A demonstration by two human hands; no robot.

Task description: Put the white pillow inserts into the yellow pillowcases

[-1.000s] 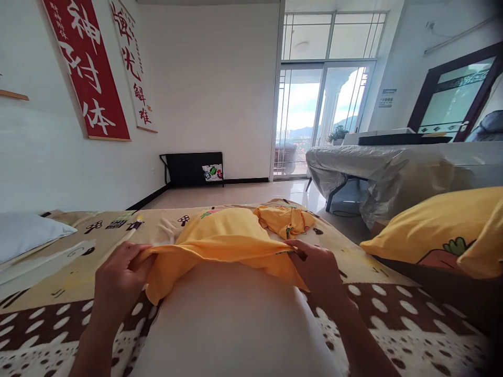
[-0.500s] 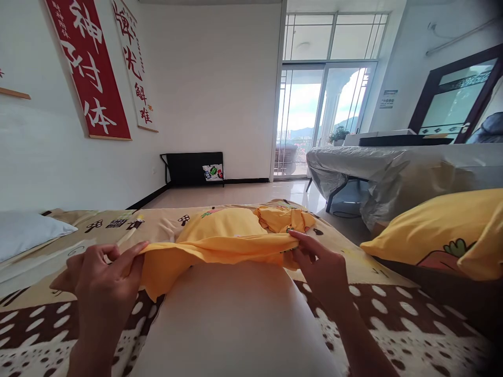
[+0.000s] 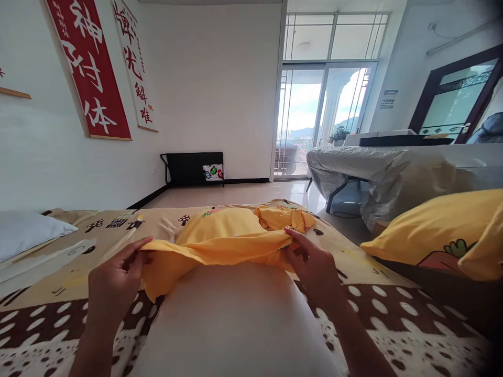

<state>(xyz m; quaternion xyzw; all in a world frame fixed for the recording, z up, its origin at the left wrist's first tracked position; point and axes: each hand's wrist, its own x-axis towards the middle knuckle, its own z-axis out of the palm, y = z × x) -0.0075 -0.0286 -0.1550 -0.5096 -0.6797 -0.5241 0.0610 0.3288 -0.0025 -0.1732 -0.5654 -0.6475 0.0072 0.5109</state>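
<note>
A white pillow (image 3: 236, 319) lies lengthwise on the bed in front of me, its far end inside a yellow pillowcase (image 3: 220, 241). My left hand (image 3: 113, 283) pinches the left edge of the pillowcase opening, fingers closed on the fabric. On the other side my right hand (image 3: 314, 264) grips the right edge of the same opening. The rest of the pillowcase bunches up beyond my hands, with a crumpled yellow piece (image 3: 285, 217) at its far right.
The bed wears a beige and brown spotted sheet (image 3: 393, 324). A white pillow (image 3: 27, 230) rests at the left, a yellow-cased pillow (image 3: 436, 230) at the right. Beyond the bed are a plastic-covered table (image 3: 377, 167), a black rack (image 3: 192, 167) and balcony doors (image 3: 314, 120).
My left hand let go a little and took a fresh pinch on the pillowcase edge. The right hand slid its grip slightly farther along, and the case edge sits a bit farther up the pillow.
</note>
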